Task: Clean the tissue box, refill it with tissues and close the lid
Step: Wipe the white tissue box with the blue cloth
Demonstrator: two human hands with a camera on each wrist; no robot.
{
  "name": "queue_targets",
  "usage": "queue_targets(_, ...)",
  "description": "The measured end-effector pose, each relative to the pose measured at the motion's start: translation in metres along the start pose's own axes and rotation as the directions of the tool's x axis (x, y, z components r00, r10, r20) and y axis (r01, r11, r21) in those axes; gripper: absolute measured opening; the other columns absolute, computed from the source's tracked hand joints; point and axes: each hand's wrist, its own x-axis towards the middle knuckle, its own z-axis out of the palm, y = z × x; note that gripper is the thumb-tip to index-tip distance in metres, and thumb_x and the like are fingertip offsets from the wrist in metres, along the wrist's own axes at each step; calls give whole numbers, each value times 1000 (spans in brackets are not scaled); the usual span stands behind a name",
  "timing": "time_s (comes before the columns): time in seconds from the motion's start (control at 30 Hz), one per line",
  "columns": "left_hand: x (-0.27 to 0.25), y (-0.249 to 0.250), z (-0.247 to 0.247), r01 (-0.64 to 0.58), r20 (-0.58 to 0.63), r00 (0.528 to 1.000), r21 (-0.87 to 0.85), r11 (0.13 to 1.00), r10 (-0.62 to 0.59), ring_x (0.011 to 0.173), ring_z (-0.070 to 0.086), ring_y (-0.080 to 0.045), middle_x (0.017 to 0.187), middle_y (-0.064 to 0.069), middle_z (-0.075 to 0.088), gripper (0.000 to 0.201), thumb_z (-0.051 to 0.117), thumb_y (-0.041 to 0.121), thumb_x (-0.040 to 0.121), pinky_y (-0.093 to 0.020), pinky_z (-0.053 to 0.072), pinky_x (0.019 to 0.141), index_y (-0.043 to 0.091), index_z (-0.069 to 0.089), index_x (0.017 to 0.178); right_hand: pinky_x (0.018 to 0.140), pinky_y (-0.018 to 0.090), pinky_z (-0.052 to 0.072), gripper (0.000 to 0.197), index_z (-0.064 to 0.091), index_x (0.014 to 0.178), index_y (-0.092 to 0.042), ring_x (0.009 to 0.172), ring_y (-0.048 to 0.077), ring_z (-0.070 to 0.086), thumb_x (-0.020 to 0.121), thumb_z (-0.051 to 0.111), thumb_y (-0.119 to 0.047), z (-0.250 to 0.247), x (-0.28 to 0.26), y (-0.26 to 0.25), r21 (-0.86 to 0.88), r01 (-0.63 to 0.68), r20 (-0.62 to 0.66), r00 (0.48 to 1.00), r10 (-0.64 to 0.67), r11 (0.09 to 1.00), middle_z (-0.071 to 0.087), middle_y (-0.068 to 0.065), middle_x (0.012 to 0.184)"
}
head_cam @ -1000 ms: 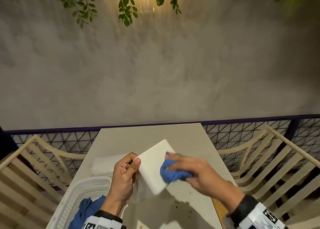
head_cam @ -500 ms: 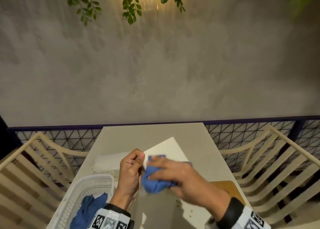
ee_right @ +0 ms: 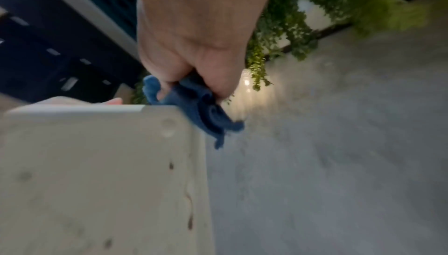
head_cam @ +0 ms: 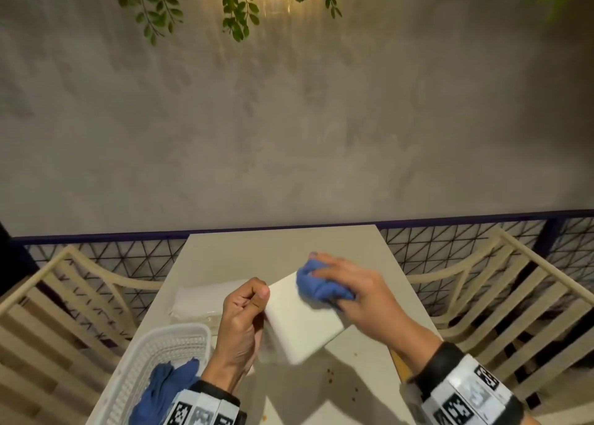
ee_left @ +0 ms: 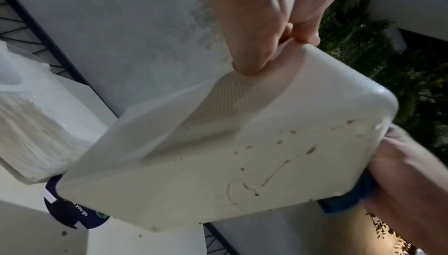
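A white plastic tissue box [head_cam: 302,321] is held tilted above the table, its side facing up. My left hand [head_cam: 246,309] grips its left edge, thumb on top. In the left wrist view the box [ee_left: 242,153] shows brown stains and drip marks; in the right wrist view the box [ee_right: 97,173] is stained too. My right hand [head_cam: 347,283] holds a bunched blue cloth [head_cam: 318,281] against the box's far right corner. The same cloth [ee_right: 198,109] sits at that corner in the right wrist view. A pack of white tissues [head_cam: 205,299] lies on the table to the left.
A white plastic basket [head_cam: 154,366] with another blue cloth [head_cam: 164,389] stands at the table's near left. Brown crumbs [head_cam: 331,373] lie on the table [head_cam: 289,248]. A yellow-brown lid-like piece [head_cam: 398,363] peeks out under my right forearm. Slatted chairs flank the table.
My right hand has swept the blue cloth from the box's left side, near my left thumb, up to its far right corner. The left hand keeps its grip on the box.
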Motion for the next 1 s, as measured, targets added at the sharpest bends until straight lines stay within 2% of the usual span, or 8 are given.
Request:
queue_targets(0.13,2,3,-5,8,-85,996,-95,995,-16,49,42,-6,50,8,46,25,66,19,67,-18,38,49,18,51,46,71,16,49,21,60,99,-21,77,0,61,90,56,-2,-9,25,1,442,-388,82,916,394,809,64,-5,90)
queue_targets(0.27,4,3,-16,62,-61,996,-85,994,-67,47,45,-6,51,7,48,36,79,35,59,-19,41,47,19,49,49,68,13,49,19,57,93,-22,74,-2,58,80,55,-9,-13,30,-9,414,-331,169,943,286,848,60,-6,87)
queue_targets(0.4,10,12,-28,78,136,980,404,911,-144,51,47,-9,52,4,52,49,76,58,52,-19,37,50,14,55,56,69,8,45,23,57,93,-18,74,-7,55,85,57,4,-13,35,-13,265,-322,218,938,269,909,58,-8,87)
queue_targets(0.53,12,18,-9,73,250,920,647,759,-301,70,57,-12,75,-17,65,31,62,36,76,-27,44,66,7,66,85,77,14,48,21,60,98,-12,85,0,57,85,60,4,-2,39,-22,100,-259,279,934,223,961,62,-6,93)
queue_targets(0.6,10,18,5,55,212,940,679,732,-267,69,57,-10,74,-8,67,12,56,11,84,-21,45,65,13,68,85,81,22,47,23,60,102,-13,92,12,57,82,62,-1,14,34,-25,-51,-173,228,957,181,984,62,2,99)
queue_targets(0.67,9,15,10,49,163,967,637,770,-196,66,61,-4,68,0,70,25,52,-2,82,-14,47,62,16,69,78,86,25,45,27,59,105,-15,98,16,54,79,58,-5,31,23,-29,-94,-51,76,995,58,994,60,6,105)
queue_targets(0.8,5,9,-4,60,124,984,444,894,-128,62,57,-8,58,2,63,31,69,37,64,-22,46,63,8,59,62,110,27,32,29,65,108,-11,128,17,44,82,56,0,45,-23,-26,-40,218,149,966,-210,975,58,13,126)
queue_targets(1.0,-6,3,-10,6,137,989,340,940,-56,57,51,-6,59,5,60,55,72,69,51,-13,39,53,17,64,65,102,32,43,29,63,110,-22,121,2,50,84,60,-12,16,-10,0,39,-72,-129,989,76,997,55,-26,125)
